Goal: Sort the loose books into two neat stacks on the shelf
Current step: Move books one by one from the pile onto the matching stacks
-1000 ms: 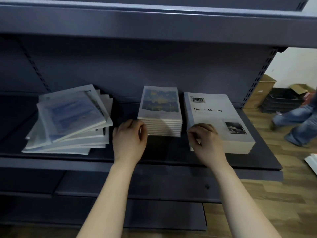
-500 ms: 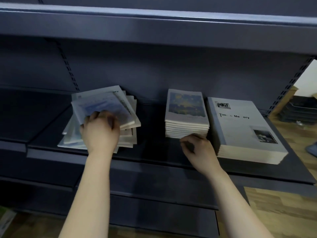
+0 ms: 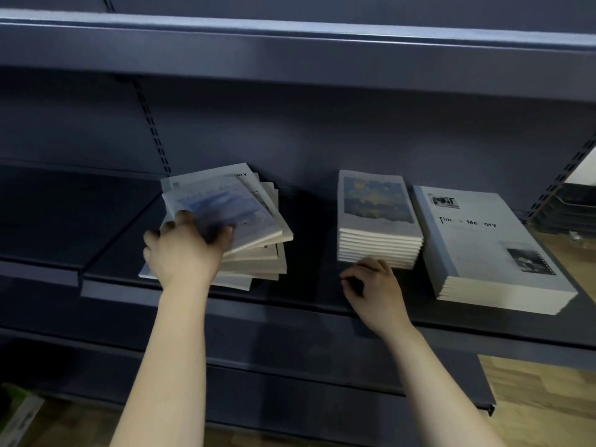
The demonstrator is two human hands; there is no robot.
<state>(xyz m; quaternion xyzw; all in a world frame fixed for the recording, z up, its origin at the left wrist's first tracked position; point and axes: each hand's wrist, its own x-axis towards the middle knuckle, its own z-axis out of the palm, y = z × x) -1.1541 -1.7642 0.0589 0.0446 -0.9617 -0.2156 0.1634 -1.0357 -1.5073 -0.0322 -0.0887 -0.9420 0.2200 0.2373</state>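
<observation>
A messy pile of loose books (image 3: 258,246) lies fanned out on the left of the dark shelf (image 3: 309,295). My left hand (image 3: 183,250) grips the near edge of the pile's top book (image 3: 232,214), a pale one with a blue cover picture. A neat stack of small books (image 3: 377,221) with a blue and yellow cover stands in the middle. To its right sits a neat stack of larger white books (image 3: 490,250). My right hand (image 3: 374,288) rests on the shelf just in front of the small stack, its fingers loosely curled and holding nothing.
The shelf above (image 3: 290,50) overhangs the books. A lower shelf (image 3: 290,375) juts out under my arms. Dark trays (image 3: 567,208) and wooden floor (image 3: 548,411) show at the right.
My left hand left the small stack and moved left onto the loose pile, taking hold of its top book. My right hand slid left from the white stack to the small one.
</observation>
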